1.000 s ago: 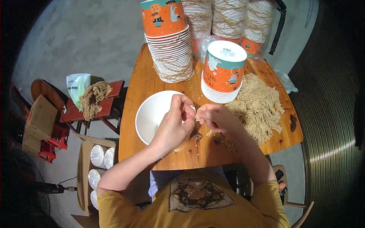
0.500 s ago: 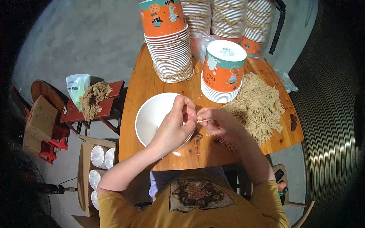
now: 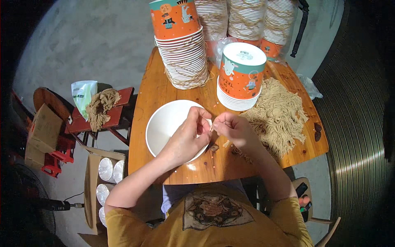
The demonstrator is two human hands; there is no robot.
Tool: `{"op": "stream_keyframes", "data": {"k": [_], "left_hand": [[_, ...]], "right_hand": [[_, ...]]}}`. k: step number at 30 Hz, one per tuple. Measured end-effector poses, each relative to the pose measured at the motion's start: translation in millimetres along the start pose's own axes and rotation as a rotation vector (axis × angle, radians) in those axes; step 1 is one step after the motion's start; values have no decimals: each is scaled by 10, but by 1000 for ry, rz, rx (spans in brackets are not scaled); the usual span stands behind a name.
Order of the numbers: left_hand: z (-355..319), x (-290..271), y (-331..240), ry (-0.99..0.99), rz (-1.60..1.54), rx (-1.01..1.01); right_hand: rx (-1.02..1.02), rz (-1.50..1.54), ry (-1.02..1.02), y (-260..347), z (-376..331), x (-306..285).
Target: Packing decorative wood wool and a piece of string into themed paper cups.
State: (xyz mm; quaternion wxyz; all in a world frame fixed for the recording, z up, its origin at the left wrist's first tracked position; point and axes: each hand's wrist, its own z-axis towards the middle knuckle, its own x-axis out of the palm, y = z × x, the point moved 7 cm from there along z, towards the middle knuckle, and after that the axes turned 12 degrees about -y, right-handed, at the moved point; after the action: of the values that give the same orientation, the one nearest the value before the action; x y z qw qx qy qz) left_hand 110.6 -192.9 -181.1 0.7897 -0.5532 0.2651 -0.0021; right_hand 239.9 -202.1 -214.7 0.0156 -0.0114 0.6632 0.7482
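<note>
A white paper bucket (image 3: 158, 125) lies tilted near the table's front, its pale inside facing up. Over its right rim, my left hand (image 3: 190, 136) is closed, thumb and fingers pinched on a thin beige cord (image 3: 212, 126) at the bucket's edge. Close beside it, my right hand (image 3: 236, 131) pinches the same cord between thumb and forefinger. A short frayed end shows under the right hand. Most of the cord is hidden by my fingers. To the right spreads a heap of beige cords (image 3: 284, 115).
Behind stands an upside-down stack of orange printed buckets (image 3: 242, 78). A taller stack wound with cords (image 3: 183, 57) and bagged stacks (image 3: 247, 20) rise farther back. Dark brown pieces (image 3: 317, 131) lie at the table's right edge. A red bench (image 3: 123, 99) and cardboard box (image 3: 92, 181) sit left.
My right hand has turned and lifted slightly, its fingertips now close against the left hand's. The loop of cord seen at its fingers is no longer visible there. The left hand barely moved.
</note>
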Motion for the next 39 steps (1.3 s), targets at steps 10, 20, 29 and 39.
{"op": "stream_keyframes", "data": {"k": [10, 20, 29, 39], "left_hand": [[1, -73, 2, -34, 263, 21], [11, -87, 287, -52, -7, -234], [35, -29, 228, -37, -90, -194], [-2, -54, -61, -117, 184, 65]], "right_hand": [[89, 45, 22, -67, -11, 1], [103, 44, 29, -82, -43, -7], [-46, 57, -61, -25, -38, -46], [-200, -439, -83, 301, -123, -7]]}}
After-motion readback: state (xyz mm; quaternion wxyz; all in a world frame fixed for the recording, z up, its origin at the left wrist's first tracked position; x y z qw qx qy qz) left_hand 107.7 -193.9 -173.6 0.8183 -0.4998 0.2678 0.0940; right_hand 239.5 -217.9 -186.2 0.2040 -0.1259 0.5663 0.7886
